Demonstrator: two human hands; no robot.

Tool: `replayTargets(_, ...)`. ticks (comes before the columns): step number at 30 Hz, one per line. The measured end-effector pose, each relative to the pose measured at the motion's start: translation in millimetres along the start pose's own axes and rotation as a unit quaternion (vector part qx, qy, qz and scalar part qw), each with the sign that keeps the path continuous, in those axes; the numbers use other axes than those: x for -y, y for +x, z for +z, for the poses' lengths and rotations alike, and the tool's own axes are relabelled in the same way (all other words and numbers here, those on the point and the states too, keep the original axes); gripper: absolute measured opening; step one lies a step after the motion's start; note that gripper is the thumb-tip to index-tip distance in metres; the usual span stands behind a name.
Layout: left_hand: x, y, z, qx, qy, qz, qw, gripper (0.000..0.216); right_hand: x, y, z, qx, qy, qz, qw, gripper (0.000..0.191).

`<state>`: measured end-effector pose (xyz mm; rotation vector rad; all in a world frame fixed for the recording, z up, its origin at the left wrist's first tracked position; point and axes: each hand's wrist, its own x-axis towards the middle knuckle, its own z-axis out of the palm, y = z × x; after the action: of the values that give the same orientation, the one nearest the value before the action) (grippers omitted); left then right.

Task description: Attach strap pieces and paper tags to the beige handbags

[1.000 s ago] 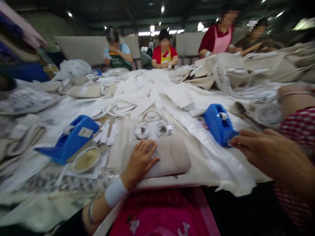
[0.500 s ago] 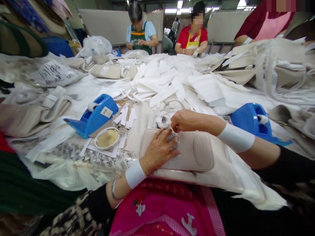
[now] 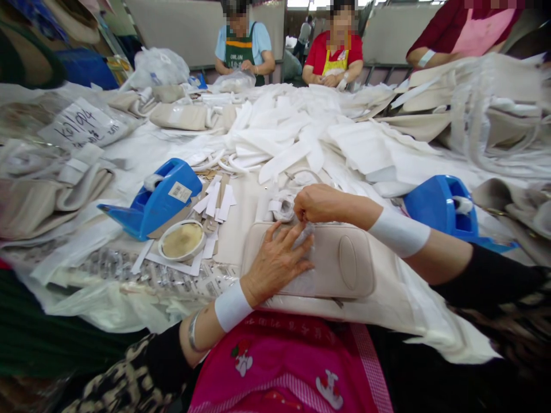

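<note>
A smooth beige bag with an oval stitched patch near its right end lies flat at the table's front edge. My left hand rests open on its left half, fingers spread across it. At the bag's upper edge my right hand is closed in a pinch, just beyond my left fingertips. Clear crinkled plastic shows between the two hands; whatever the right fingers grip is hidden. Directly left of my right hand sits a white wrapped roll.
Blue tape dispensers stand left and right. A round dish with a yellowish pad lies by white paper strips. White sheets heap behind. Stacked beige pieces fill the back right. Co-workers are across the table.
The view has tipped slightly, so the far table and co-workers sit higher in the picture. Both my hands stay at about the same place on the bag.
</note>
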<state>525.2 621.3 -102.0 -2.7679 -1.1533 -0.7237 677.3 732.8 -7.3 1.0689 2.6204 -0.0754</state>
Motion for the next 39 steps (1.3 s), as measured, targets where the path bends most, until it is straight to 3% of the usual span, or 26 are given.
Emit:
replayTargets(8, 0.0, 1.6, -1.7, -0.004, -0.010, 0.007, 1.000, 0.048, 9.5, -0.7, -2.6, -0.024, -0.037, 0.012, 0.999, 0.028)
replayTargets(17, 0.9, 1.8, 0.0, 0.008, -0.011, 0.005, 1.000, 0.047, 7.6, 2.6, 21.3, -0.097, -0.072, -0.004, 0.993, 0.026)
replayTargets(25, -1.0, 1.8, -2.7, 0.020, -0.005, 0.002, 1.000, 0.048, 3.1, -1.1, 25.4, -0.151, -0.108, -0.072, 0.980, 0.022)
replayTargets(33, -0.2, 0.4, -2.1, 0.018, -0.008, 0.000, 1.000, 0.050, -8.3, 1.2, 27.1, -0.149, -0.095, -0.064, 0.982, 0.015)
replayTargets(35, -0.4, 0.2, -2.4, 0.017, -0.007, 0.000, 1.000, 0.050, -14.3, 5.0, 26.2, -0.157, -0.106, -0.058, 0.980, 0.020)
replayTargets(39, -0.9, 0.3, -3.8, 0.017, -0.002, 0.000, 1.000, 0.047, -30.3, 17.5, 22.4, -0.177, -0.144, -0.003, 0.973, 0.049)
